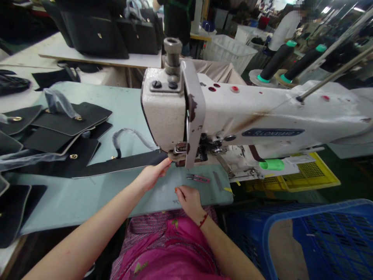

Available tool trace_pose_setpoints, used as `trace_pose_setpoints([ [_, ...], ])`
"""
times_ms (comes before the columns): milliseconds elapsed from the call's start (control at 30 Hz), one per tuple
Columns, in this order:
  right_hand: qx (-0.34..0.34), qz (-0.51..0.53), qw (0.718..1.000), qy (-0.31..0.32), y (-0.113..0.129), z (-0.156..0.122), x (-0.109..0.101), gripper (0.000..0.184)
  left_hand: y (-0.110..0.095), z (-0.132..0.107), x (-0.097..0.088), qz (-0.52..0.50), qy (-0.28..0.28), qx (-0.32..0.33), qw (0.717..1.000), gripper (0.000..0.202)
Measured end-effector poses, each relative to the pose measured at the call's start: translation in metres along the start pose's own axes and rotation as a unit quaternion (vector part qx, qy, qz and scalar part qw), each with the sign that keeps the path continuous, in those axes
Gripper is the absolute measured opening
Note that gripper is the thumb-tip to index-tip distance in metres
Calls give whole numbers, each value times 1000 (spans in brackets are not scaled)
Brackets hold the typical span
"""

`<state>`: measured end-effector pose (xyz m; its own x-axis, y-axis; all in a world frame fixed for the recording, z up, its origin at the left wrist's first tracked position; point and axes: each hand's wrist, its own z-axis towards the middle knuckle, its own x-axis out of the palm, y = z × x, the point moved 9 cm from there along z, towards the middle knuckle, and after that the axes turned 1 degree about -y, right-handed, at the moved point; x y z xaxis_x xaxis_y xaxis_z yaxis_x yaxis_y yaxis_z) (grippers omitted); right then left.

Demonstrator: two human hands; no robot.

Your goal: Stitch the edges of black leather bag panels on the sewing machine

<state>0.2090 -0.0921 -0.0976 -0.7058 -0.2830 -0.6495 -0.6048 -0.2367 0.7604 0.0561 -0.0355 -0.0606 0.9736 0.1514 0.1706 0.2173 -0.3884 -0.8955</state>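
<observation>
Left hand stretches forward with the wrist nearly straight, its fingers extended and close together on the edge of a long black strip that runs under the presser foot of our sewing machine; we cannot tell whether those fingers pinch it or only press. Our right hand, with a red string at the wrist, sits half curled on the pale green table, holding nothing we can see, just beside pink-handled thread snips. Black bag flaps with gold-coloured hardware lie stacked to our left, and a blue plastic crate stands to our right.
</observation>
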Motion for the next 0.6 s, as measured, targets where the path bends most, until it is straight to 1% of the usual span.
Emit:
trace_pose_setpoints([
  [100,-41,-59,997,7,6,-2,3,35,-1,3,4,-40,22,3,999,42],
  [267,-48,-85,995,8,8,-3,4,34,-3,8,6,-67,34,16,997,39],
  [367,-66,-105,992,4,8,-4,7,33,-3,9,7,-74,35,18,997,40],
  [500,-89,-121,989,-3,9,-5,9,33,-1,9,5,-85,9,27,996,41],
  [600,-94,-122,988,-6,10,-5,7,34,0,6,4,-91,-32,42,994,42],
])
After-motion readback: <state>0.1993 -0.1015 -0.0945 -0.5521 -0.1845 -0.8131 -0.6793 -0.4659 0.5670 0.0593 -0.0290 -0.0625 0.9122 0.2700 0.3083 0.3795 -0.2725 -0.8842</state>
